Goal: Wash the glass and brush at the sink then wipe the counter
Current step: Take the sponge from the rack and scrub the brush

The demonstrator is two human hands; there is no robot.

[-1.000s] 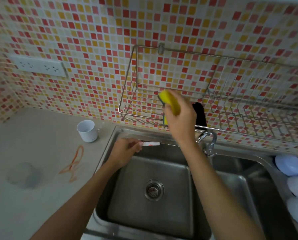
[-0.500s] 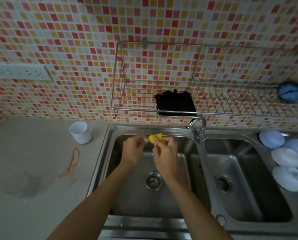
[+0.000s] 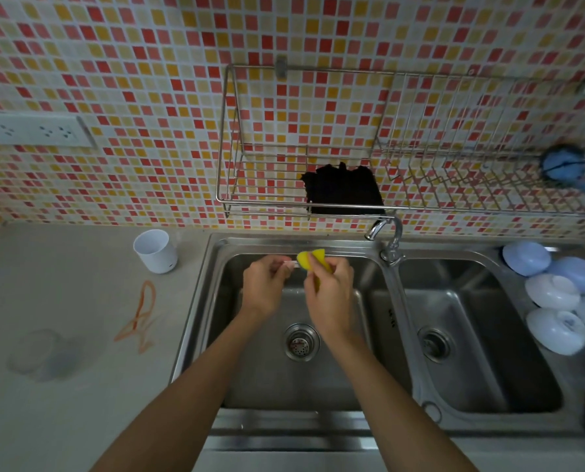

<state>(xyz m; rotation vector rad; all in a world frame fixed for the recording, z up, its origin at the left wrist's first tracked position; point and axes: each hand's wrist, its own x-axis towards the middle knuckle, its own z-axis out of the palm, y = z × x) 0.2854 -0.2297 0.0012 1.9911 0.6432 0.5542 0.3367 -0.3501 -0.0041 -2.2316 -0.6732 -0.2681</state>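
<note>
**Scrubbing the brush over the left basin**

Landmark: left basin (image 3: pixel 267 379) of the double sink; all places are given from it.

- Left hand (image 3: pixel 265 289): above the basin's far half, fingers curled, pinching the brush (image 3: pixel 289 265). Only a short pale length with a pinkish end shows past the fingertips; the rest is hidden in the hand.
- Right hand (image 3: pixel 330 296): just right of the left hand, over the same basin, fingers curled round a yellow sponge (image 3: pixel 313 260) folded against the brush's exposed end.
- Glass (image 3: pixel 37 350): clear and blurred, on the counter (image 3: pixel 63 420) well left of the basin, apart from both hands and apparently not yet washed.
- Orange smear (image 3: pixel 141 316): on the counter between glass and basin.
- White cup (image 3: pixel 155 251): on the counter, near the basin's far-left corner.
- Tap (image 3: pixel 388 238): behind the basin's far-right corner; no running water visible.
- Dark cloth (image 3: pixel 344 190): in the wire rack (image 3: pixel 264 199) on the wall behind the basin.
- Pale bowls (image 3: pixel 553 291): right of the second basin.

Step in hand, by judgement: washing the brush with the sponge. The next move likely calls for rinsing at the tap, then fetching the glass; wiping the counter comes last.
</note>
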